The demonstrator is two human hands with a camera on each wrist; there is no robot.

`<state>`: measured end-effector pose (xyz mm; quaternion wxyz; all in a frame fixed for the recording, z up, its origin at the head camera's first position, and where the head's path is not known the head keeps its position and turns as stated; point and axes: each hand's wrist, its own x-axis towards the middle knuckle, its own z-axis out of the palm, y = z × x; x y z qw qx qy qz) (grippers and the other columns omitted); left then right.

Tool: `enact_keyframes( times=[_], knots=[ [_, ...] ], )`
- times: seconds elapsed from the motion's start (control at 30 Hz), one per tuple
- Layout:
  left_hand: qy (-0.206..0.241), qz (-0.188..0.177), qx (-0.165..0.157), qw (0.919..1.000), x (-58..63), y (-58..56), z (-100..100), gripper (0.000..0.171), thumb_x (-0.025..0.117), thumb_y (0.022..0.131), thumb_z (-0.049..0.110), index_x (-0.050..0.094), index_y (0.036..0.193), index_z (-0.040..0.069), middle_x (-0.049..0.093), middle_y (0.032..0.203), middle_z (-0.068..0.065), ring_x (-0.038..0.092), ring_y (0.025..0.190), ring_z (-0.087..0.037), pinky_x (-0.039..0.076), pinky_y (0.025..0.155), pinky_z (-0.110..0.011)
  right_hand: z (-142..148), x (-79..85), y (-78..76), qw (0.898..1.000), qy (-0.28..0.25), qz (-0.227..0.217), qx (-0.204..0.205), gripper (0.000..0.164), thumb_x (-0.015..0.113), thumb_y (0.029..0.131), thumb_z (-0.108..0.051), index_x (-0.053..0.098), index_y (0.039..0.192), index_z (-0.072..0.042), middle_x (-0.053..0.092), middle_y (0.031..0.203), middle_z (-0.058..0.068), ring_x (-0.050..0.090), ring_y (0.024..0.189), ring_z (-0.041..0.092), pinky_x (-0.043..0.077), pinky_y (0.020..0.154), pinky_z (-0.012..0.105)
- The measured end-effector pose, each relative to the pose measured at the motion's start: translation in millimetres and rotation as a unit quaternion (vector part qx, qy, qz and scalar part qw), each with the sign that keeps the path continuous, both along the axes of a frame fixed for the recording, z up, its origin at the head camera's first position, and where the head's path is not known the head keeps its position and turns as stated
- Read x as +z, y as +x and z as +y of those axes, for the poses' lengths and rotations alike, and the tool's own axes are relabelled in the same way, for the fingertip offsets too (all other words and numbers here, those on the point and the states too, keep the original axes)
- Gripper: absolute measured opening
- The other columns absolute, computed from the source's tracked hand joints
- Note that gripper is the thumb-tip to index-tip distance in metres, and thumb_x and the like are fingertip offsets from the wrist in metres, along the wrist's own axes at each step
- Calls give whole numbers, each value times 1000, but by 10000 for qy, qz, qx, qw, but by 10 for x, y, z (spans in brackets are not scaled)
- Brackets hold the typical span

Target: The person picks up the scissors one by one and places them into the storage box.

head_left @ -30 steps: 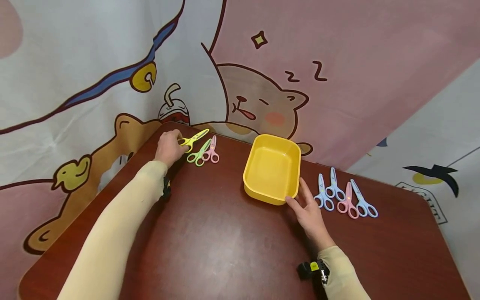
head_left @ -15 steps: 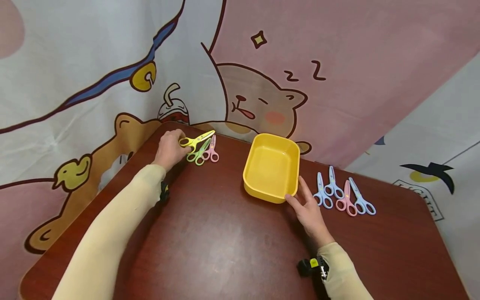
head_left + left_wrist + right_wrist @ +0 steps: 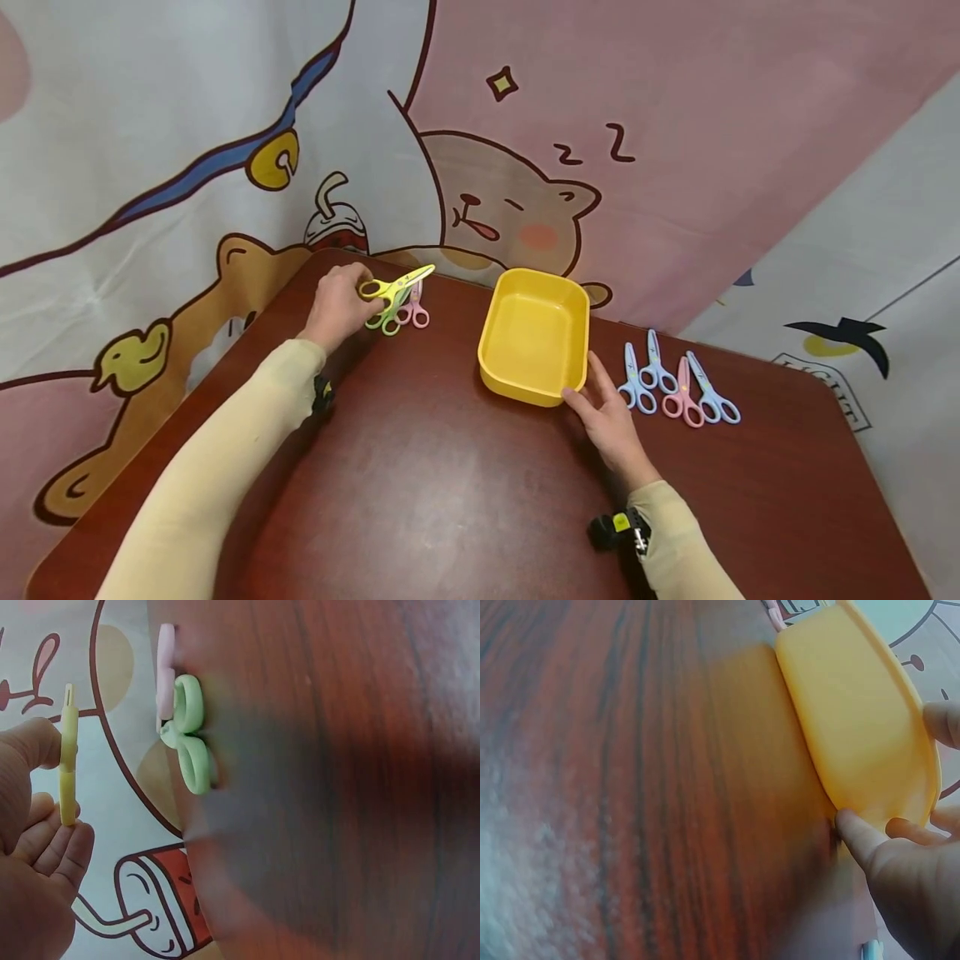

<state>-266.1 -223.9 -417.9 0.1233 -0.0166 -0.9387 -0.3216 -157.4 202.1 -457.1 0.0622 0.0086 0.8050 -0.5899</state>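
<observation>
My left hand [image 3: 341, 307] pinches a pair of yellow scissors [image 3: 397, 287] by the handles, blades pointing right. In the left wrist view these yellow scissors [image 3: 68, 765] appear edge-on between thumb and fingers, off the table. Green scissors [image 3: 389, 322] lie just beneath, partly hidden by the yellow pair, and pink scissors [image 3: 417, 313] lie beside them. At the table's back middle stands a yellow tray [image 3: 521, 392] with nothing inside. My right hand [image 3: 613, 427] holds its near right corner, thumb on the front and fingers along the right side.
To the tray's right lie several more scissors: blue ones [image 3: 716, 405] and a pink pair [image 3: 683, 404]. A patterned cloth [image 3: 675, 167] hangs behind the brown table [image 3: 420, 500] and along its left side.
My left hand has lifted the yellow scissors and brought them slightly right, over the green pair. The right hand stays on the tray. The head view has shifted a little.
</observation>
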Motion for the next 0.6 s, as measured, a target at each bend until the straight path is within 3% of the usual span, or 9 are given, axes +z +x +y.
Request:
enact_keyframes(
  times=[0.4, 0.6],
  knots=[
    [-78, 296, -250, 9992, 76, 57, 137, 34, 81, 81, 14, 68, 109, 0, 66, 102, -19, 52, 92, -31, 45, 75, -43, 7, -6, 7, 10000, -10, -22, 26, 82, 64, 104, -24, 13, 168, -26, 23, 171, 8, 38, 150, 32, 38, 112, 37],
    [-100, 509, -403, 9978, 124, 89, 236, 32, 84, 80, 13, 69, 105, 2, 67, 97, -15, 53, 92, -31, 45, 76, -43, 7, 5, 17, 9999, -126, 1, 45, 82, 65, 104, -23, 13, 168, -23, 23, 171, 7, 40, 149, 33, 42, 106, 24]
  ],
)
